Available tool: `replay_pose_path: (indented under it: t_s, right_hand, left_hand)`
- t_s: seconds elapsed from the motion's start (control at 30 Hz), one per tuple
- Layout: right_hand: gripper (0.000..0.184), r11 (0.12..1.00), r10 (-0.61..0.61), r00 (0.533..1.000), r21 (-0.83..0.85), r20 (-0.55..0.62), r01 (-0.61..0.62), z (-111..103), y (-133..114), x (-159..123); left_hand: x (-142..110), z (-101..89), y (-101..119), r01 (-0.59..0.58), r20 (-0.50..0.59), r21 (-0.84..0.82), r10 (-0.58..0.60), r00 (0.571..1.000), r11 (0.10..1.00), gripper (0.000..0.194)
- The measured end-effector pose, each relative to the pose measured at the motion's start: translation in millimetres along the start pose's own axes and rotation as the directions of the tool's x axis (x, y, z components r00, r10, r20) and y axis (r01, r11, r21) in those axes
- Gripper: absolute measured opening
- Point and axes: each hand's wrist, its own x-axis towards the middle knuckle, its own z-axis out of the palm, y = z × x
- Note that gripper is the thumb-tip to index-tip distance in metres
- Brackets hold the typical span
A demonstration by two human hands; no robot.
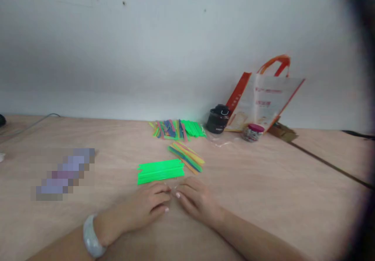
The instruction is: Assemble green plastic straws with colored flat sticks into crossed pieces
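Observation:
My left hand (146,206) and my right hand (196,200) rest on the wooden table (263,183) with their fingertips meeting at the middle. Both hands have their fingers curled and pressed together; whether anything is pinched between them is too small to make out. A pale bangle (92,237) sits on my left wrist. Just beyond the fingertips lies a neat bundle of bright green sticks (160,170). A few mixed coloured sticks (186,157) lie to its right, and a larger pile of coloured sticks (177,129) lies further back near the wall.
A black jar (217,119), a small pink-lidded jar (253,132) and a white-and-orange carrier bag (263,99) stand at the back right by the wall. A seam (328,162) divides the table on the right. A cable (32,122) runs at the far left.

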Motion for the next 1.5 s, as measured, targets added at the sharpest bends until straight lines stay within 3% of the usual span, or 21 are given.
replay_pose_path:
  t_s: [0.17, 0.27, 0.37, 0.43, 0.57, 0.8, 0.93, 1.03, 1.13, 1.3, 1.5]
  right_hand:
    - [0.019, 0.954, 0.166, 0.979, -0.231, -0.120, -0.190, -11, 46, 29]
    - [0.022, 0.828, 0.397, 0.909, -0.377, -0.125, -0.414, -16, 77, 50]
    - [0.023, 0.726, 0.547, 0.829, -0.424, -0.121, -0.541, -13, 96, 56]
    - [0.023, 0.711, 0.565, 0.820, -0.448, -0.097, -0.543, -7, 101, 52]
    - [0.025, 0.706, 0.529, 0.844, -0.506, -0.089, -0.496, 2, 103, 43]
    - [0.025, 0.698, 0.516, 0.852, -0.532, -0.090, -0.479, 0, 102, 47]
    - [0.023, 0.756, 0.506, 0.849, -0.395, -0.155, -0.522, -1, 93, 46]
    - [0.023, 0.820, 0.526, 0.835, -0.165, -0.163, -0.548, 5, 80, 45]
    - [0.025, 0.862, 0.507, 0.851, 0.070, -0.137, -0.503, 15, 70, 44]
    - [0.029, 0.843, 0.493, 0.862, 0.311, -0.118, -0.440, 26, 63, 47]
    - [0.029, 0.785, 0.533, 0.842, 0.421, -0.084, -0.455, 25, 59, 50]
  left_hand:
    - [25, 10.2, -13, 0.143, -0.249, 0.157, -0.101, 0.963, 0.977, 0.023]
    - [47, 11.2, -21, 0.219, -0.303, 0.219, -0.146, 0.942, 0.951, 0.022]
    - [62, 10.0, -29, 0.271, -0.308, 0.260, -0.186, 0.933, 0.927, 0.023]
    - [67, 10.1, -33, 0.277, -0.288, 0.282, -0.195, 0.938, 0.919, 0.023]
    - [68, 12.0, -38, 0.247, -0.258, 0.307, -0.170, 0.951, 0.919, 0.024]
    - [70, 15.6, -40, 0.250, -0.232, 0.327, -0.179, 0.956, 0.912, 0.018]
    - [72, 17.0, -40, 0.290, -0.280, 0.297, -0.207, 0.937, 0.910, 0.019]
    - [68, 16.7, -38, 0.308, -0.346, 0.227, -0.219, 0.912, 0.924, 0.021]
    - [61, 15.2, -36, 0.280, -0.384, 0.181, -0.195, 0.903, 0.943, 0.025]
    - [50, 12.5, -37, 0.303, -0.356, 0.175, -0.226, 0.907, 0.937, 0.038]
    - [50, 13.1, -37, 0.280, -0.351, 0.143, -0.216, 0.911, 0.949, 0.043]
